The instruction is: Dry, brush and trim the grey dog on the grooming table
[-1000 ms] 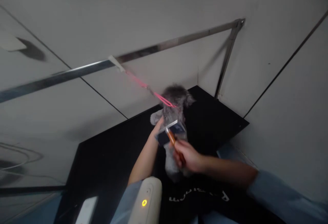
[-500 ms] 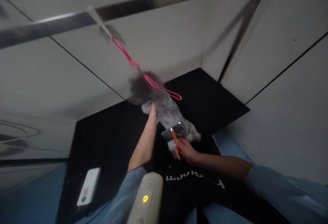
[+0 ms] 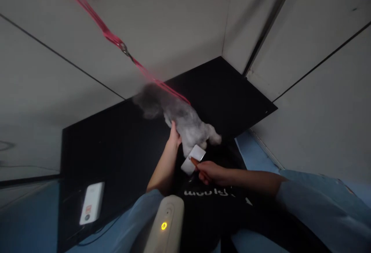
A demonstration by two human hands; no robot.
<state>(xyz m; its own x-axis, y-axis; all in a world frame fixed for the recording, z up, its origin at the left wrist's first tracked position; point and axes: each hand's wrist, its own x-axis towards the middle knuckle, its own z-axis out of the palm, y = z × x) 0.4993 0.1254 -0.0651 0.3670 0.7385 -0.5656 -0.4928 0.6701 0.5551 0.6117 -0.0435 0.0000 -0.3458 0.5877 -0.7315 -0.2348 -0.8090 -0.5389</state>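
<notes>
A small grey dog (image 3: 187,119) with fluffy fur stands on the black tabletop; its head end is blurred. My left hand (image 3: 175,133) holds it by the side of its body, thumb on the fur and the other fingers hidden underneath. In my right hand (image 3: 213,171) is the orange-brown handle of a slicker brush (image 3: 197,153), gripped with closed fingers. The brush's flat, shiny head lies at the fur of a hind leg. A pink leash (image 3: 111,36) with a metal clip runs down to the dog's back.
The black table (image 3: 228,87) stands against pale wall panels (image 3: 174,25). A white power bank (image 3: 92,202) lies near its left edge, with a dark cable close by. At the bottom centre, a white device (image 3: 166,226) with a yellow light juts into view.
The view has tipped downward, so the metal bar has left the picture. My right hand has drawn the brush down along the dog's hind leg. My left hand keeps its hold.
</notes>
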